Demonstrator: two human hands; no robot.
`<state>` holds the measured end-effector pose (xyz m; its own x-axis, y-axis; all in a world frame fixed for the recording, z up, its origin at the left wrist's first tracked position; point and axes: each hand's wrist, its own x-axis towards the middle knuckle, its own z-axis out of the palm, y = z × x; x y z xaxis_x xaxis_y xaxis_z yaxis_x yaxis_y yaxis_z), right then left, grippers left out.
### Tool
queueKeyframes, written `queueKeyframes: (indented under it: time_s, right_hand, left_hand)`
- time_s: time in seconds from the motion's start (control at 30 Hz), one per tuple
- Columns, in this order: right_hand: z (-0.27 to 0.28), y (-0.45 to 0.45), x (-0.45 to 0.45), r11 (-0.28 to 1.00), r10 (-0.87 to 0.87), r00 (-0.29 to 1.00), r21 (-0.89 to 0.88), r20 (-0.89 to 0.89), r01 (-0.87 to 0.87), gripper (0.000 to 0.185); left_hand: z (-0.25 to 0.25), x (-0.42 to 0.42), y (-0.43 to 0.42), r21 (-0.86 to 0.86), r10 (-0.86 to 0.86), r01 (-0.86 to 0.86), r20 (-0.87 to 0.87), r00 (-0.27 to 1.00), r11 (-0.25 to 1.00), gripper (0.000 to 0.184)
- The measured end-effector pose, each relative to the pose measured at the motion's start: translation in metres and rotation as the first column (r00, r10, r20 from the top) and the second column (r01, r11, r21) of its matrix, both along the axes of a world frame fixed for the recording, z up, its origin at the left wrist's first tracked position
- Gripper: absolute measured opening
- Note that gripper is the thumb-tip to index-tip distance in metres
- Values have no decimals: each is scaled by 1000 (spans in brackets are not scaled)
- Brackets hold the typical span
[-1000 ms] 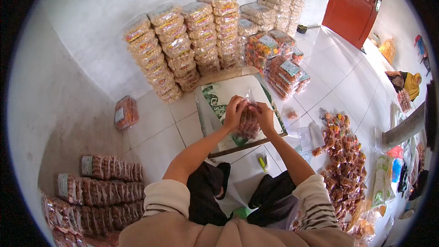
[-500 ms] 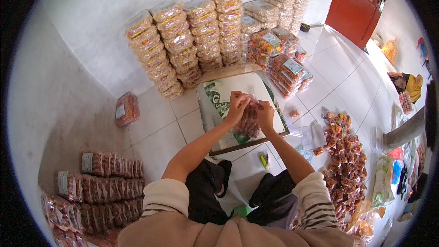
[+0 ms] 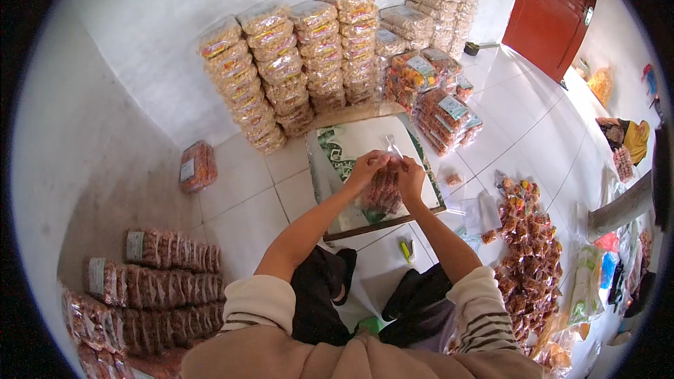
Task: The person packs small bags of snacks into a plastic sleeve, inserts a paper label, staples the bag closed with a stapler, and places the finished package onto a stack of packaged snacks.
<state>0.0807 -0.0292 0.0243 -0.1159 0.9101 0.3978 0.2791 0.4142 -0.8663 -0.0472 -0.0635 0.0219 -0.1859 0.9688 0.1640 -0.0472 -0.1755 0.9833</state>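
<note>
A clear plastic bag of reddish-brown snacks (image 3: 382, 193) lies on a low table (image 3: 365, 133) with a white and green patterned top. My left hand (image 3: 368, 167) is closed on the upper left part of the bag, near its neck. On the right side of the neck, my right hand (image 3: 409, 175) pinches the plastic. The two hands are close together, and the loose plastic top of the bag sticks up beyond them.
Tall stacks of packed bags (image 3: 281, 63) stand behind the table. Bagged snacks (image 3: 172, 284) lie in rows at lower left. Small packets (image 3: 526, 238) are heaped at right, near green scissors (image 3: 406, 250). Another person (image 3: 635, 140) is at far right.
Both hands have shifted slightly at the bag's neck and stay closed on it. The loose plastic top now shows beyond the fingers. The whole view has moved a little.
</note>
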Motion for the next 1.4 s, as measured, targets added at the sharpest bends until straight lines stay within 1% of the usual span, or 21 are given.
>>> queueKeyframes:
  time_s: [0.1, 0.17, 0.27, 0.33, 0.4, 0.43, 0.5, 0.53, 0.6, 0.63, 0.77, 0.83, 0.97, 1.03, 1.07, 1.13, 1.2, 1.27, 1.33, 1.37, 1.4]
  right_hand:
    - [6, 7, -3, 998, 15, 1000, 63, -12, -14, 17]
    - [15, 2, -5, 998, -16, 1000, 60, 5, 16, 18]
    - [17, -2, -8, 997, -69, 996, 47, 49, 67, 21]
    - [13, 1, -7, 995, -92, 993, 39, 80, 89, 21]
    - [10, 10, -4, 941, -67, 987, 339, 145, 14, 22]
    - [11, 10, -1, 941, -66, 987, 339, 145, 13, 22]
    - [15, 10, 6, 977, 136, 984, 147, 112, -152, 22]
    - [14, 13, 11, 977, 136, 984, 148, 112, -152, 22]
    - [11, 19, 20, 943, 282, 954, 152, 104, -296, 28]
    - [13, 19, 21, 953, 262, 959, 130, 104, -274, 19]
    - [16, 17, 17, 975, 207, 974, 68, 90, -214, 13]
    - [20, 19, 13, 979, 53, 996, 195, 70, -66, 8]
    - [17, 19, 16, 960, -40, 990, 281, 132, 2, 9]
    - [16, 15, 19, 947, -120, 954, 320, 275, 26, 11]
    - [18, 17, 20, 946, -121, 954, 324, 274, 27, 11]
    - [26, 18, 22, 979, 14, 953, 191, 302, -75, 16]
    - [40, 20, 19, 970, 66, 945, 203, 320, -137, 18]
    - [41, 27, 15, 957, 115, 935, 215, 334, -195, 20]
    - [39, 34, 1, 968, 215, 914, 50, 343, -246, 24]
    - [43, 35, -3, 966, 220, 915, 55, 339, -253, 24]
    - [46, 36, -6, 953, 302, 919, -70, 252, -294, 26]
  left_hand:
    - [9, 0, 6, 30, 41, -44, 81, 996, 999, 28]
    - [12, -3, 7, 36, 106, -107, 8, 994, 994, 22]
    - [13, 3, 2, 48, 208, -206, -34, 978, 977, 22]
    - [13, 7, 4, 103, 238, -237, 4, 971, 966, 21]
    - [11, 7, 4, 155, 268, -271, 43, 962, 950, 21]
    - [10, 5, 3, 138, 278, -278, 18, 960, 951, 21]
    - [10, 0, 2, 126, 288, -284, -11, 958, 950, 21]
    - [8, -3, 2, 140, 291, -285, -21, 957, 948, 22]
    - [5, -7, 2, 155, 294, -286, -28, 955, 946, 22]
    - [6, -7, 2, 160, 274, -266, -27, 961, 951, 21]
    - [7, -8, 5, 154, 249, -239, -48, 967, 959, 20]
    - [8, -8, 10, 168, 273, -265, -32, 961, 950, 20]
    - [8, -1, 15, 203, 318, -309, -13, 948, 929, 25]
    - [8, -1, 11, 184, 310, -300, -30, 950, 936, 25]
    - [9, -1, 9, 158, 300, -290, -48, 953, 944, 25]
    - [9, -6, 6, 139, 260, -255, -20, 965, 957, 24]
    - [8, -8, 5, 120, 216, -216, 12, 976, 969, 23]
    - [5, -10, 7, 156, 197, -190, -31, 980, 969, 21]
    - [6, -7, 8, 184, 201, -186, -64, 978, 965, 20]
    - [9, -7, 7, 208, 202, -179, -98, 974, 962, 19]
    - [12, -8, 5, 212, 210, -185, -102, 972, 960, 19]
